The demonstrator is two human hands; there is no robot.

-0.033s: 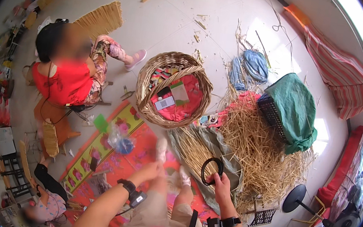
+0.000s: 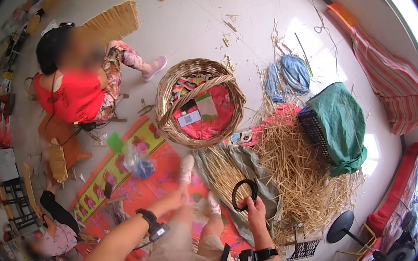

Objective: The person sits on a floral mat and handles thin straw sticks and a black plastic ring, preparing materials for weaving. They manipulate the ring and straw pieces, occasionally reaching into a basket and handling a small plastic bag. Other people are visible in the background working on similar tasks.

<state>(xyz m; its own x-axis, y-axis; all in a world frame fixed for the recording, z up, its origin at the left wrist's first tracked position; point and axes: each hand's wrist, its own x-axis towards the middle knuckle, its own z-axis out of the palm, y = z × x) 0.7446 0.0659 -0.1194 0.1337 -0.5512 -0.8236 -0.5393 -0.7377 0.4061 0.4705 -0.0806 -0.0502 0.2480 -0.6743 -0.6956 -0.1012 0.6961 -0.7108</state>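
A black coiled cord [image 2: 244, 195], looped into a ring, hangs from my right hand [image 2: 256, 212], whose thumb and fingers are closed on it. Behind the coil, a bundle of straw stalks [image 2: 224, 172] lies on a grey-green cloth [image 2: 265, 189]. My left hand [image 2: 175, 199] is at my left leg, just below the light shoe [image 2: 186, 168] on that foot. Its fingers are blurred, so I cannot make out whether they hold anything. Dark straps with small devices circle both wrists.
A wicker basket [image 2: 167, 91] with cloths and a phone-like white thing stands ahead. Loose straw [image 2: 290, 192] heaps at right, beside a crate under green cloth [image 2: 338, 123]. A floral mat [image 2: 155, 160] lies underfoot. A person in red [image 2: 67, 95] sits at left; another is at lower left.
My left hand has shifted very slightly. The person in red leans a little further left. My right hand keeps the cord coil in the same place.
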